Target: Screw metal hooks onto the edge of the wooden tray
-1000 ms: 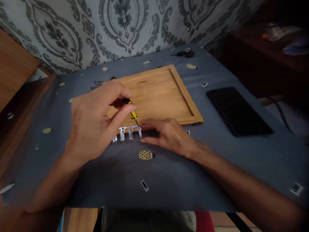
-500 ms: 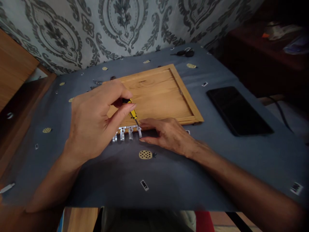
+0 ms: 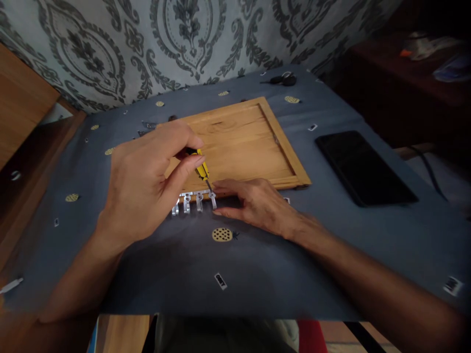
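Note:
In the head view, my left hand (image 3: 142, 181) is closed round a small yellow and black screwdriver (image 3: 202, 169), pinched between thumb and fingers. Its shaft slants down, and the tip meets the rightmost hook of a silver metal hook rail (image 3: 199, 198). That rail lies along the near edge of a framed wooden board (image 3: 235, 147), with several hooks pointing toward me; its left end is hidden behind my left hand. My right hand (image 3: 257, 203) grips at the rail's right end, forefinger by the board's edge and thumb against the last hook.
A black phone (image 3: 364, 169) lies right of the board on the blue patterned tablecloth (image 3: 272, 274). Keys (image 3: 283, 79) rest near the back edge. Behind hangs a patterned curtain (image 3: 191, 39). Wooden furniture (image 3: 29, 108) borders the left side.
The screwdriver handle has turned slightly between my left fingers, its tip staying on the same hook. My right hand and the board hold their places.

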Available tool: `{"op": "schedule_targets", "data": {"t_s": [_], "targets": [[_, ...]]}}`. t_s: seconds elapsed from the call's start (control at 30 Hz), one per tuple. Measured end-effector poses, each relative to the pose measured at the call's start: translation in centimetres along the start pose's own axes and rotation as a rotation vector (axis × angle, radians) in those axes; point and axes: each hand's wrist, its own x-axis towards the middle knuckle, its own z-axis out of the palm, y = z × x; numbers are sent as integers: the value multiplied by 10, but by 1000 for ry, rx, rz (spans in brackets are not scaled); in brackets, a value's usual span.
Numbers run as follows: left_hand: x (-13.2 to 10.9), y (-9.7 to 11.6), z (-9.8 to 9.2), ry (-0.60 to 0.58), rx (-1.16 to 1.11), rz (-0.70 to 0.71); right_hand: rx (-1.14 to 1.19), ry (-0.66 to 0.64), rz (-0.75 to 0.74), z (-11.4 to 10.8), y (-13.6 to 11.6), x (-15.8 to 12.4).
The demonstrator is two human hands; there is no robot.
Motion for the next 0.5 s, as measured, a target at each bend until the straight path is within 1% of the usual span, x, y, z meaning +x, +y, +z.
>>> {"op": "schedule_targets", "data": {"t_s": [0.2, 0.3, 0.4, 0.5], "targets": [[0, -1, -1, -12, 1, 29, 3, -10, 4, 0, 0, 0], [-1, -4, 2, 20, -31, 46, 10, -8, -1, 0, 1, 0], [-1, -4, 6, 42, -69, 12, 0, -14, 5, 0, 1, 0], [0, -1, 8, 67, -49, 33, -4, -25, 11, -1, 0, 0]]}}
